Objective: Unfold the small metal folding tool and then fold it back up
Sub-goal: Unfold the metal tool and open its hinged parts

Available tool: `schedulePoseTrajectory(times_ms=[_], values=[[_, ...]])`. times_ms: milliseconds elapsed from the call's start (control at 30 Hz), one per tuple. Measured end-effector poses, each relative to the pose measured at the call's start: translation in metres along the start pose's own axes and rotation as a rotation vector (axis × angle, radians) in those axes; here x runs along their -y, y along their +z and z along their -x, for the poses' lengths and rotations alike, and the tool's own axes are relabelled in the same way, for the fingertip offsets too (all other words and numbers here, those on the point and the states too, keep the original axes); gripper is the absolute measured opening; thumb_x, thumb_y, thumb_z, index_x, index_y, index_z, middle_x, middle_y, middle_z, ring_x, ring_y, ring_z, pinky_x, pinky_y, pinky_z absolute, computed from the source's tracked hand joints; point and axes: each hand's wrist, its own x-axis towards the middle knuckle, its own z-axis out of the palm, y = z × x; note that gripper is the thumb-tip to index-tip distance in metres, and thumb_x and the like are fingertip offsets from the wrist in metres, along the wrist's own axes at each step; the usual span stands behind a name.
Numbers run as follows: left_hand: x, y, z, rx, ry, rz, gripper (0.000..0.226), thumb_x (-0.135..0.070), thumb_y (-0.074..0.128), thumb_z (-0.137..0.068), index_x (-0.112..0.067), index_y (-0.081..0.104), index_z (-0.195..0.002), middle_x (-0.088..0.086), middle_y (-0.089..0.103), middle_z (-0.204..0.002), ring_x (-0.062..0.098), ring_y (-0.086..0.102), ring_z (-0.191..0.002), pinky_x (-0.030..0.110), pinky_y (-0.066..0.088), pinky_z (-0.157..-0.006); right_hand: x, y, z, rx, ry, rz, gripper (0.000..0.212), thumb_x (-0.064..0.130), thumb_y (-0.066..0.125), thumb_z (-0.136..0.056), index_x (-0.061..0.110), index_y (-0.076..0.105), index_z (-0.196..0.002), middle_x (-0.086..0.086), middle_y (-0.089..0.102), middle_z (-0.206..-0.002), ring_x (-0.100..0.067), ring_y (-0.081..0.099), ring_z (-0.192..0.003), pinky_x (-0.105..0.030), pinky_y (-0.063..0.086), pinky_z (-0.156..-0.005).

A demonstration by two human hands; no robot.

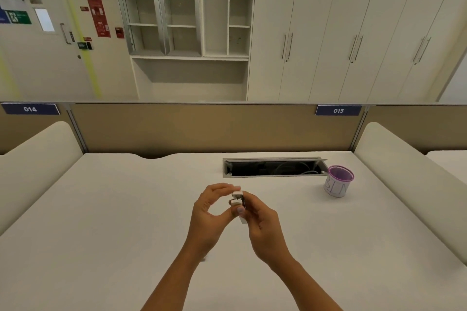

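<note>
A small silvery metal folding tool (238,200) is held in the air above the white desk (126,209), between both hands at the middle of the view. My left hand (211,212) pinches its upper end between fingertips and thumb. My right hand (260,225) grips its lower part, with the thumb pressed on the near side. The tool is small and partly hidden by the fingers, so I cannot tell how far it is folded.
A white cup with a purple rim (338,181) stands at the right, next to an open cable slot (274,168) in the desk. A tan divider panel (202,126) closes the far edge. Padded side walls (404,171) flank the desk.
</note>
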Motion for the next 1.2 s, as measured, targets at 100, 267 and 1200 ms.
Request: schedulePoseTrajectory(times_ms=[100, 267, 1200], values=[[0.000, 0.008, 0.004, -0.081, 0.079, -0.012, 0.029, -0.047, 0.071, -0.071, -0.047, 0.067, -0.100, -0.019, 0.063, -0.108, 0.013, 0.058, -0.107, 0.011, 0.047, -0.087, -0.002, 0.003, 0.002, -0.064, -0.037, 0.028, 0.041, 0.004, 0.049, -0.095, 0.039, 0.052, -0.116, 0.017, 0.066, -0.107, 0.004, 0.063, -0.104, -0.013, 0.049, -0.092], [-0.005, 0.013, 0.005, -0.145, 0.110, -0.085, 0.034, -0.048, 0.070, -0.069, -0.059, 0.062, -0.101, -0.023, 0.057, -0.110, 0.011, 0.054, -0.109, 0.008, 0.044, -0.087, -0.004, 0.003, 0.002, -0.120, -0.081, 0.037, 0.038, 0.006, 0.050, -0.093, 0.035, 0.053, -0.116, 0.018, 0.066, -0.105, 0.004, 0.063, -0.103, -0.013, 0.050, -0.091], [-0.028, 0.023, 0.006, -0.180, 0.107, -0.069, 0.023, -0.038, 0.076, -0.066, -0.042, 0.066, -0.087, -0.015, 0.052, -0.111, 0.004, 0.048, -0.112, 0.001, 0.042, -0.085, 0.007, 0.000, -0.004, -0.109, -0.057, -0.049, 0.029, 0.064, 0.039, -0.089, 0.050, 0.058, -0.105, 0.017, 0.070, -0.102, -0.013, 0.068, -0.099, -0.032, 0.058, -0.087]])
